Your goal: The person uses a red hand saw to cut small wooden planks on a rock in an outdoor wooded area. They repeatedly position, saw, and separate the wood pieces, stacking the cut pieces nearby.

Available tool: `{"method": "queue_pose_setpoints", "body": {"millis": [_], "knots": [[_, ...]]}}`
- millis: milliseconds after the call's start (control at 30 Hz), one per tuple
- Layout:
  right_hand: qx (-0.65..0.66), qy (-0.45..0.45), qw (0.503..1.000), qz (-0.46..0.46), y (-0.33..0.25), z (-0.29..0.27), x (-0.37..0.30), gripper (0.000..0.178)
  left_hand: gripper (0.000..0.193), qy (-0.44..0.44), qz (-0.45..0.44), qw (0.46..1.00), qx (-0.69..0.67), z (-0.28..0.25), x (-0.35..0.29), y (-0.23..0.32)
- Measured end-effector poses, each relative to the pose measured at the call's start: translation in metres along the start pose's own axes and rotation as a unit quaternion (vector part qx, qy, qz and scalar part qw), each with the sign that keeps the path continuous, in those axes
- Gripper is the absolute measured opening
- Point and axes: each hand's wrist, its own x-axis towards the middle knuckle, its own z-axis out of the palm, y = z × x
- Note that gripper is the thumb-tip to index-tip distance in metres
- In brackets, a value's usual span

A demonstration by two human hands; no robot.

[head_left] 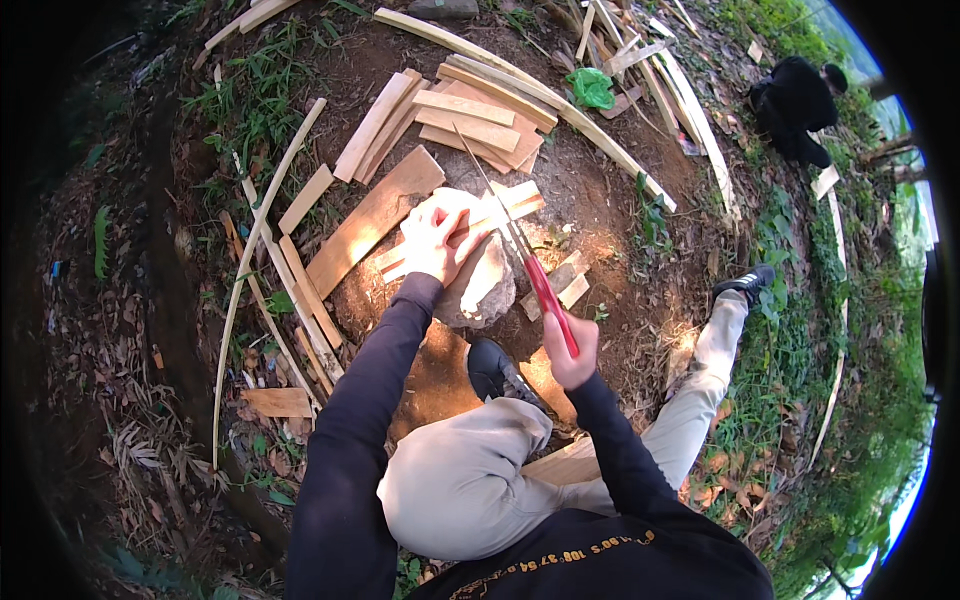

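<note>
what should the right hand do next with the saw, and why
Probably draw the saw through one short stroke: the right hand grips its red handle, the blade lies across the wood on the rock, and the left hand bears on the wood close beside it.

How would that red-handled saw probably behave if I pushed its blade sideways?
The saw would likely flex, since its blade looks long and thin. It probably feels light for its length, the blade being so narrow. The red handle looks thicker, so should stay stiffer.
</note>
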Motion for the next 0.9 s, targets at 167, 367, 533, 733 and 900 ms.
{"method": "queue_pose_setpoints", "body": {"millis": [167, 367, 533, 733, 900], "knots": [[0.021, -0.008, 1.000, -0.010, 0.006, -0.004, -0.016, 0.032, 0.044, 0.076, 0.094, 0.991, 0.051, -0.006, 0.002, -0.002], [-0.005, 0.027, 0.999, -0.029, 0.006, 0.009, 0.009, 0.037, 0.051, -0.010, 0.038, 0.998, 0.051, 0.001, 0.001, 0.000], [0.020, -0.009, 1.000, -0.007, 0.021, -0.012, -0.031, 0.036, 0.044, 0.020, 0.062, 0.996, 0.061, -0.012, 0.004, 0.007], [-0.031, 0.038, 0.995, -0.088, 0.015, 0.021, 0.030, 0.037, 0.043, 0.055, 0.046, 0.997, -0.012, 0.004, 0.000, -0.002], [0.006, 0.016, 0.999, -0.035, 0.016, -0.003, -0.027, 0.029, 0.038, 0.041, 0.082, 0.996, -0.009, -0.005, 0.000, -0.006]]}}
